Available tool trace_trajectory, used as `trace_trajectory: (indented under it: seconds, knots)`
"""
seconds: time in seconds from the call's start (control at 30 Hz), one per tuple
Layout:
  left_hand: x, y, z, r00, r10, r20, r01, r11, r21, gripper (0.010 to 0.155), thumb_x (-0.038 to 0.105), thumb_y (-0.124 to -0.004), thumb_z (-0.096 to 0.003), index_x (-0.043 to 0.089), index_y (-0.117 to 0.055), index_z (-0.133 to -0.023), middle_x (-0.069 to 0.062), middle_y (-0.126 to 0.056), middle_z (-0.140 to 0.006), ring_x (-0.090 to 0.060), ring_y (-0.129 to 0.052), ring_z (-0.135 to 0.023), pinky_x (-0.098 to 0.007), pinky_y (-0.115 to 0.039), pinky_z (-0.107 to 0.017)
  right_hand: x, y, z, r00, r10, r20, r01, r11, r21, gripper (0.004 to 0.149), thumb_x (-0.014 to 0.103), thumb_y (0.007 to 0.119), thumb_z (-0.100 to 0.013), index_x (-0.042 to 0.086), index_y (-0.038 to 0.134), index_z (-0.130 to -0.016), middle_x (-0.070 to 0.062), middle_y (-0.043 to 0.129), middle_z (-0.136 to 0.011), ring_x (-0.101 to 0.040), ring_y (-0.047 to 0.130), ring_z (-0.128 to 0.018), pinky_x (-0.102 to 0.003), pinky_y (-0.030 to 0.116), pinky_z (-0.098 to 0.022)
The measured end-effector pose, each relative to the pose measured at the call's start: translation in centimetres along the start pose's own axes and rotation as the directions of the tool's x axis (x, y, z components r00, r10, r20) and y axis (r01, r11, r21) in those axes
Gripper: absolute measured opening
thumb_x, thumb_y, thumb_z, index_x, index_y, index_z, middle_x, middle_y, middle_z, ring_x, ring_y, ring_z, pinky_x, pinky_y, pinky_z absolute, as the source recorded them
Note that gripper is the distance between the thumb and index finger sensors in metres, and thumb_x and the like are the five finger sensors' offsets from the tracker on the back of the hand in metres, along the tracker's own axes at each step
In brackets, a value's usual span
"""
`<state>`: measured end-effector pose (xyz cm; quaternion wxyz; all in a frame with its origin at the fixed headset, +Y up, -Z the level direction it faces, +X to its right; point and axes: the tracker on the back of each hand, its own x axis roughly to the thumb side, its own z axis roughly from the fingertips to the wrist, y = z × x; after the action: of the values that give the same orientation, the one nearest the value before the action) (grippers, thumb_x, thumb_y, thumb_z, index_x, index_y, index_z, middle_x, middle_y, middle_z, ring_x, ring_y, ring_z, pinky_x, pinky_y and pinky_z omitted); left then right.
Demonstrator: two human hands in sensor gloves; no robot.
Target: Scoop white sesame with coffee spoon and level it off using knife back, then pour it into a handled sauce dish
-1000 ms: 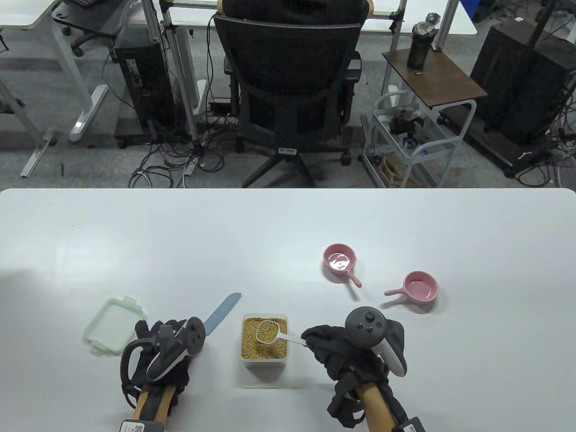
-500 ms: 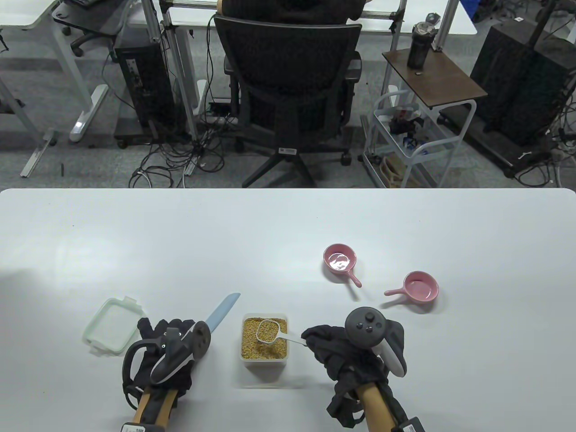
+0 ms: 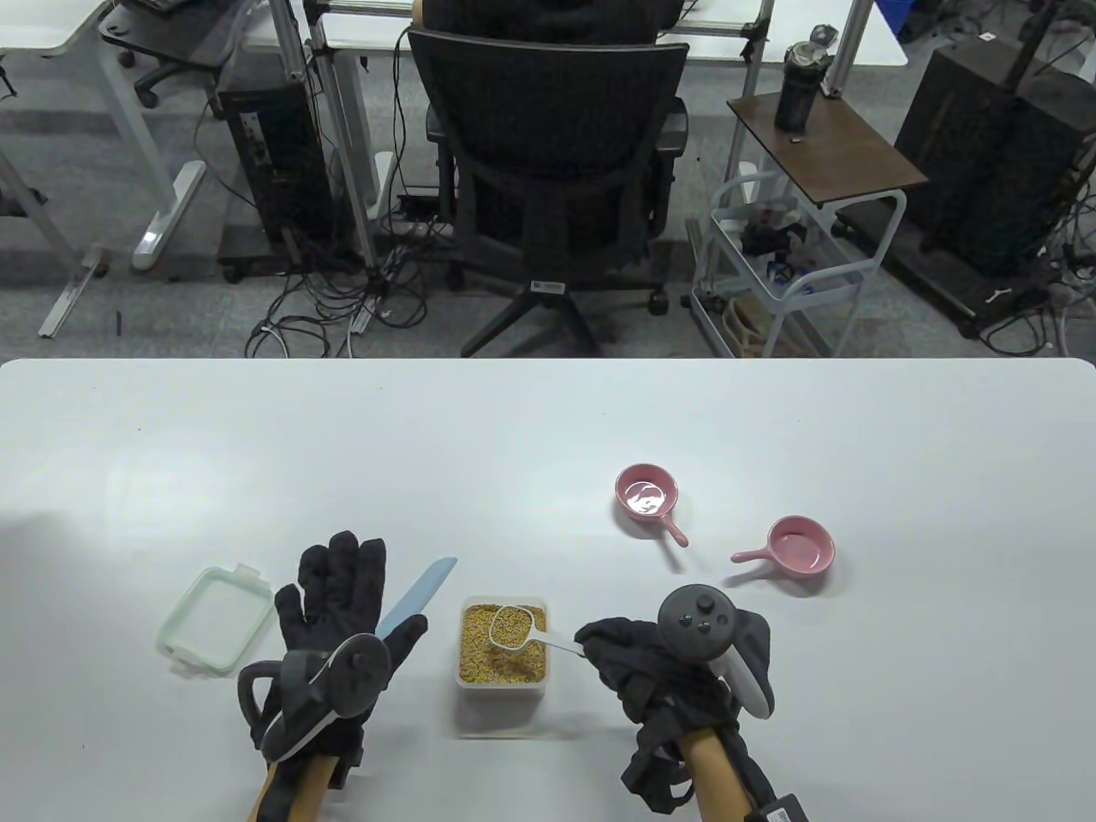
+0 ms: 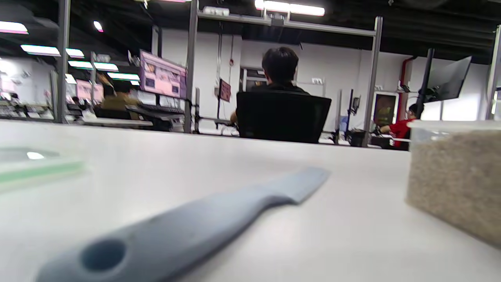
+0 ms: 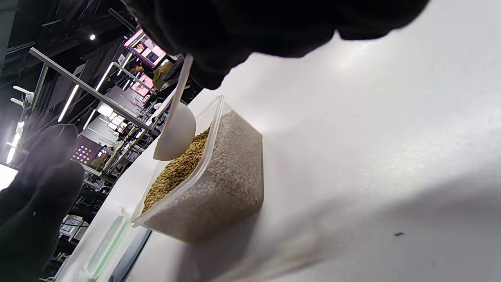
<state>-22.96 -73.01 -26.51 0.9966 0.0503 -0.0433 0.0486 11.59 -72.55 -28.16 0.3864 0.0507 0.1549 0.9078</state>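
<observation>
Left hand point(image 3: 338, 612): hovering with fingers spread flat over the knife point(image 3: 417, 595), near the tabletop's front edge.
Right hand point(image 3: 646, 672): pinching the spoon point(image 3: 514, 628) handle.
Sesame point(image 3: 501, 655): filling the spoon over its box.
Dishes point(image 3: 647, 492): sitting empty, right of centre.

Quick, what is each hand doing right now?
Left hand: open, fingers spread flat over the knife, not gripping it.
Right hand: holding the coffee spoon.

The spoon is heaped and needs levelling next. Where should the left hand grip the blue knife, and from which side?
Grip the knife by its handle end, now under the open left hand, coming from above. It lies flat, blade pointing away toward the sesame box, so the blade stays free.
</observation>
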Motion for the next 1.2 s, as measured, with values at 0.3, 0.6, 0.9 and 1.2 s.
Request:
trace_trajectory:
  seconds: [0.3, 0.6, 0.9, 1.2]
  knots:
    - [-1.0, -1.5, -0.2, 1.0, 0.006, -0.019, -0.007, 0.997, -0.083, 0.091, 0.073, -0.036, -0.0522, 0.027, 0.0, -0.121, -0.01, -0.003, -0.13, -0.047, -0.004, -0.114, -0.072, -0.022, -0.077, 0.0, 0.1, 0.0, 1.0, 0.002, -0.007, -0.002, 1.0, 0.006, 0.038, 0.03, 0.075, -0.058, 0.014, 0.09, -0.089, 0.001, 0.097, -0.044, -0.017, 0.092, -0.026, -0.042, 0.082, -0.028]
    - [-1.7, -2.0, -0.5, 0.999, 0.015, -0.034, -0.019, 0.995, -0.099, 0.091, 0.073, -0.037, -0.0525, 0.026, -0.002, -0.122, -0.011, -0.006, -0.13, -0.047, -0.006, -0.115, -0.072, -0.022, -0.077, 0.0, -0.2, -0.1, 0.998, -0.056, 0.001, 0.056, 0.998, 0.003, 0.038, 0.03, 0.075, -0.059, 0.014, 0.09, -0.09, 0.002, 0.097, -0.045, -0.016, 0.092, -0.027, -0.042, 0.082, -0.028]
    - [-1.7, -2.0, -0.7, 1.0, 0.005, -0.024, -0.007, 0.993, -0.115, 0.09, 0.073, -0.037, -0.0525, 0.027, -0.003, -0.122, -0.011, -0.007, -0.131, -0.047, -0.006, -0.115, -0.071, -0.022, -0.077, 0.2, -3.9, -1.0, 0.981, -0.196, -0.007, 0.194, 0.975, -0.107, 0.039, 0.03, 0.074, -0.059, 0.014, 0.088, -0.092, 0.001, 0.096, -0.047, -0.018, 0.092, -0.029, -0.043, 0.081, -0.03]
    - [-2.3, -1.9, -0.9, 0.999, 0.008, -0.037, -0.013, 0.993, -0.119, 0.09, 0.073, -0.038, -0.0526, 0.027, -0.004, -0.123, -0.011, -0.007, -0.131, -0.048, -0.006, -0.115, -0.072, -0.022, -0.076, -1.0, -8.7, -4.6, 0.945, -0.278, -0.171, 0.212, 0.922, -0.324, 0.043, 0.032, 0.073, -0.061, 0.013, 0.079, -0.1, -0.002, 0.093, -0.059, -0.021, 0.092, -0.04, -0.045, 0.079, -0.038]
